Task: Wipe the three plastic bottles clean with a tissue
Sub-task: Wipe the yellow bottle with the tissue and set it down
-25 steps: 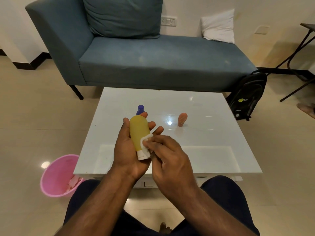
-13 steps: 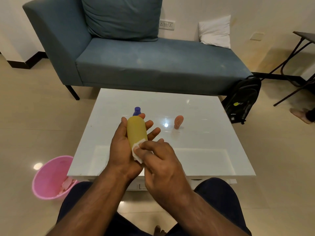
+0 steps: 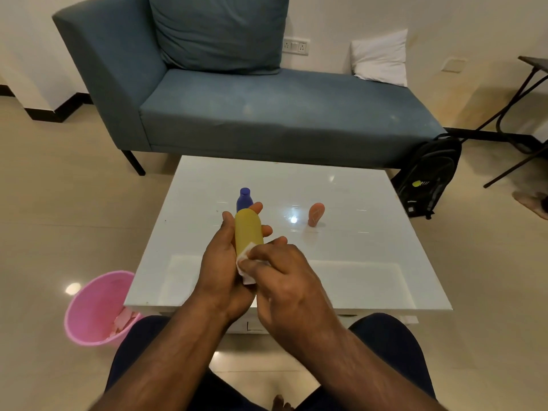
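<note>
The left hand grips the yellow bottle above the desk; the right hand pinches the tissue against it. Purple bottle and orange bottle stand apart, seemingly awaiting wiping.

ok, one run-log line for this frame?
step: wiping | left hand: holds yellow bottle | right hand: pinches tissue against it | blue bottle, orange bottle: on table

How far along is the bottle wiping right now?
In hand: the left hand holds the yellow bottle while the right hand presses a tissue against its lower part. Standing on the table, untouched by either hand: the blue bottle and the orange bottle. Whether either is already wiped cannot be told. The pink bin holds crumpled scraps, perhaps used tissues.
</note>
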A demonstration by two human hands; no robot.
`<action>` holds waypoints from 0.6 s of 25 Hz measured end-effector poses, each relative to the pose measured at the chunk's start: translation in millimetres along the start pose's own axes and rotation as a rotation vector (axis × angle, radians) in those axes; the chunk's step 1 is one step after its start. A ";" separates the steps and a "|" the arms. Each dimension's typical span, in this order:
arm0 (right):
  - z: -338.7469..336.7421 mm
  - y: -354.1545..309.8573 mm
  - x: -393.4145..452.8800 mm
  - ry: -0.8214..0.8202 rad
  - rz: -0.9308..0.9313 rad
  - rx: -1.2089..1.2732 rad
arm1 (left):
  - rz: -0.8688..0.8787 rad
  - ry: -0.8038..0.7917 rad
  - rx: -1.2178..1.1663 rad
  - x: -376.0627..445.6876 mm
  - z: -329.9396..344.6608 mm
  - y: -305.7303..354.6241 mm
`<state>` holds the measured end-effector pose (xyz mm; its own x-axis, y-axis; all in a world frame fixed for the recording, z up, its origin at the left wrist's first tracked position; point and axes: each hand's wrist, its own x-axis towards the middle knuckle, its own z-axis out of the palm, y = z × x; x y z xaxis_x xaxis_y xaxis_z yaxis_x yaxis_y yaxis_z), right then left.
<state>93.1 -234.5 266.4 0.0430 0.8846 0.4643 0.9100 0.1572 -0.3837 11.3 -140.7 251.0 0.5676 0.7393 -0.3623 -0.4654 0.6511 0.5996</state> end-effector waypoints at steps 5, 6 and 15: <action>-4.3 10.3 50.3 0.116 0.136 0.036 | -0.064 -0.044 -0.023 -7.4 3.2 -12.2; -7.0 13.8 54.5 0.107 0.127 0.037 | -0.068 -0.040 -0.008 -7.2 3.0 -12.3; -1.7 23.5 53.2 0.053 0.192 0.121 | 0.018 0.017 0.127 -6.7 -6.0 -12.0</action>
<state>117.4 -184.5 283.4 0.2356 0.8795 0.4135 0.8269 0.0422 -0.5608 9.0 -152.4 241.9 0.5475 0.7542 -0.3624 -0.3852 0.6117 0.6910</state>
